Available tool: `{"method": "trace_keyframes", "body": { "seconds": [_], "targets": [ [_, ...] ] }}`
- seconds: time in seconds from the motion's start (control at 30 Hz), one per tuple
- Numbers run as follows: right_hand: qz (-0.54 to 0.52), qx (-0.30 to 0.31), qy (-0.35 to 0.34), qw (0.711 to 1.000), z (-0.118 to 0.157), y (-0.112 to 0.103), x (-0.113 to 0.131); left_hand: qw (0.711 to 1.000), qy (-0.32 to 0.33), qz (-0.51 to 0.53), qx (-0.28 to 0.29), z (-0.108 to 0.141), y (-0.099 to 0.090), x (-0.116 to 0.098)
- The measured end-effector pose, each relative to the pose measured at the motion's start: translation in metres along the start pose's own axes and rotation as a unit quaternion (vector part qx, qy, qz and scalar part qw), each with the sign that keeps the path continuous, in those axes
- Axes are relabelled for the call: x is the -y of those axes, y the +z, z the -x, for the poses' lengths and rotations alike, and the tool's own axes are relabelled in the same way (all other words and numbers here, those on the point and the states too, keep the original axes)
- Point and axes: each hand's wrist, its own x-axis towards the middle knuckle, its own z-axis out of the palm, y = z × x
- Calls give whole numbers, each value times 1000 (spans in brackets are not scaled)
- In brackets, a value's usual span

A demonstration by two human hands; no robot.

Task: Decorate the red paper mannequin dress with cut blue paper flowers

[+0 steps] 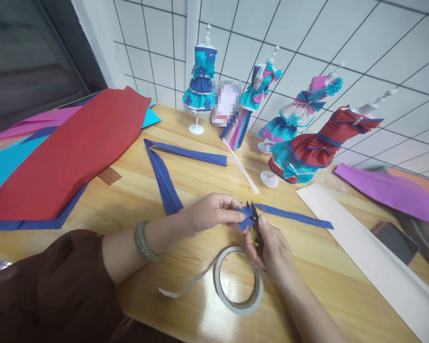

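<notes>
My left hand (219,213) pinches a small piece of blue crepe paper (245,220), cut with notches like a flower. In my right hand (275,245) is a pair of small black scissors (258,233) with some yellow near the grip. Their blades stand parted at the right edge of the blue piece. Just beyond the scissors, a narrow blue paper strip (296,215) runs to the right over the table. A roll of tape (219,281) lies below my hands, its loose end trailing left.
Several mini dress forms in paper dresses, one of them red and blue (316,147), stand along the tiled wall. Red paper sheets (71,152) are stacked at left. A folded blue strip (164,181) and a thin white strip (241,166) lie mid-table; white paper (361,252) lies right.
</notes>
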Motion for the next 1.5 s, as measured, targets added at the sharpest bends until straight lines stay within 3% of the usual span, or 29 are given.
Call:
{"method": "trace_keyframes", "body": {
  "seconds": [0.7, 0.97, 1.17, 1.5],
  "targets": [
    [-3, 8, 2, 1000, 0, -1, 0, 1000, 0, -2, 9, -1, -3, 0],
    [-10, 29, 15, 999, 1, -2, 1, 998, -31, 21, 48, 0, -10, -6],
    [49, 30, 18, 998, 3, 0, 4, 994, -47, 42, 91, 0, -15, -6],
    [48, 42, 3, 998, 2, -3, 5, 990, -91, 76, 83, -1, -21, -8]
  ]
}}
